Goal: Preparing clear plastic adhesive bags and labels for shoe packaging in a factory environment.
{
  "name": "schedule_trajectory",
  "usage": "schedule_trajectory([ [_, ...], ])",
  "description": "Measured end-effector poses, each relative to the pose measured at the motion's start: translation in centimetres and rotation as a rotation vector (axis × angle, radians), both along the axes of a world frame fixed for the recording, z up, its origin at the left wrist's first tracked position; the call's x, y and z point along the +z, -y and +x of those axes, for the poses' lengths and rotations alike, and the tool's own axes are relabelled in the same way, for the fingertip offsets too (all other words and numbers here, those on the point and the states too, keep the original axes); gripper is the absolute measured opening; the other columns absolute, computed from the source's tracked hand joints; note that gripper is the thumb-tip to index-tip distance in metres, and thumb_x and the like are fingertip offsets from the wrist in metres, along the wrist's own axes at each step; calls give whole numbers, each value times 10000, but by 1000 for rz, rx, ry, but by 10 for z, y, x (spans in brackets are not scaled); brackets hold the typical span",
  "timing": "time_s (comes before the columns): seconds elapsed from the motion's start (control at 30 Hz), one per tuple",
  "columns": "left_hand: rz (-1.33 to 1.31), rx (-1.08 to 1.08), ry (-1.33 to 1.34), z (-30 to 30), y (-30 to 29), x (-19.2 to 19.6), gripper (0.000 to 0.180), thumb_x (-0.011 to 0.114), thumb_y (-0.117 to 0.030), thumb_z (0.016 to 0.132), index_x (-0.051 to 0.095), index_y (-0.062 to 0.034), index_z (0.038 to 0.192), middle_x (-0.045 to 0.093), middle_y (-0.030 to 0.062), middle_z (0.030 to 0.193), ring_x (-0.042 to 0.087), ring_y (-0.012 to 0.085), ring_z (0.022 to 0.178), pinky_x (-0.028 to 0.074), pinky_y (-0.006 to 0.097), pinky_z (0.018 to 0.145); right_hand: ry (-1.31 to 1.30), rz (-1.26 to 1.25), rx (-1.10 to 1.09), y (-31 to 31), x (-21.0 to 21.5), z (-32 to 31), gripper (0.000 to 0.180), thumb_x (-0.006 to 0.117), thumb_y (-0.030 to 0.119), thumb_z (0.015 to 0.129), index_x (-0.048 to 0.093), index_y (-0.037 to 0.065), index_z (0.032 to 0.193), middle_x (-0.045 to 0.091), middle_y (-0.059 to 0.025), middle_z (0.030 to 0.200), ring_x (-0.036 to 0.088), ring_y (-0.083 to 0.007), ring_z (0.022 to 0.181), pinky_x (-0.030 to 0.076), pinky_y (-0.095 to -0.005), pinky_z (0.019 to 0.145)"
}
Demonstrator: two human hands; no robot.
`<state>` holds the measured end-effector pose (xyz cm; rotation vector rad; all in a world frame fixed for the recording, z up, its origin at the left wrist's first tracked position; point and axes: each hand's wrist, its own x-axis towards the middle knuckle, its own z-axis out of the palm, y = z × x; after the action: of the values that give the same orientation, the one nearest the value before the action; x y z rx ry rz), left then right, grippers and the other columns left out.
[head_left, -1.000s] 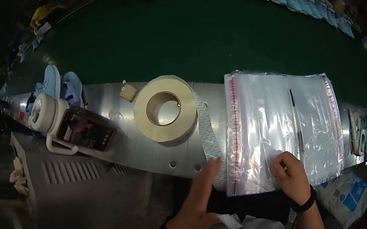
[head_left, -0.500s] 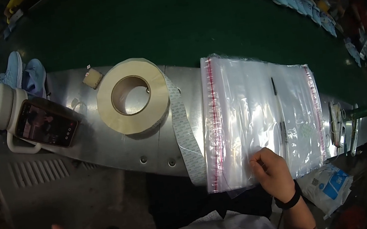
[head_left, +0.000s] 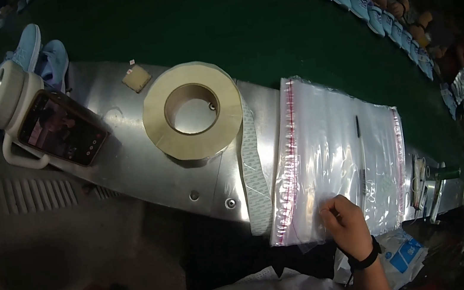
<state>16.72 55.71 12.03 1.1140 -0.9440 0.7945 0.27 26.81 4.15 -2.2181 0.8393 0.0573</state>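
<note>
My right hand (head_left: 345, 223), with a black band at the wrist, rests over the near edge of a stack of clear plastic bags (head_left: 328, 148). Its thumb and fingers are curled together; whatever they may pinch is too small to make out. Pinkish-red strips run along both sides of the bags. A thin, pen-like stick (head_left: 360, 153) lies lengthwise on top. Left of the stack sits a large roll of cream label tape (head_left: 160, 123), its printed strip (head_left: 254, 183) hanging down beside the bags. My left hand cannot be made out in the dark lower left.
A white handled tumbler (head_left: 8, 97) props up a phone (head_left: 62, 129) at the left, with light blue shoes (head_left: 54, 65) behind. A small tan block (head_left: 136, 78) lies near the green belt (head_left: 178, 27). Tools (head_left: 431, 190) lie at right. Across the belt, shoes (head_left: 359, 4) stand near other people.
My blurred left hand has gone from the lower left. The view has shifted and tilted, while my right hand keeps its curled pose on the bags.
</note>
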Motion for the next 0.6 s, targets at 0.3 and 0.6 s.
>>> schedule_trajectory([
  [0.3, 35, -341, -595, -13, 36, -37, 577, 463, -395, 915, 303, -119, 1396, 294, 204, 1431, 351, 311, 1298, 285, 486, 1049, 29, 46, -58, 0, -1, 0, 71, 604, 56, 797, 570, 39, 856, 582, -128, 762, 587, -255, 622, 457, -324, 558],
  [0.6, 609, -1376, -1579, -47, 202, -103, 414, 338, -263, 970, 445, 65, 1200, 533, 201, 1171, 525, 317, 1126, 400, 405, 980, 283, 377, -147, 16, -16, -22, 75, 568, 102, 836, 567, 33, 864, 587, -95, 675, 583, -213, 596, 438, -314, 540],
])
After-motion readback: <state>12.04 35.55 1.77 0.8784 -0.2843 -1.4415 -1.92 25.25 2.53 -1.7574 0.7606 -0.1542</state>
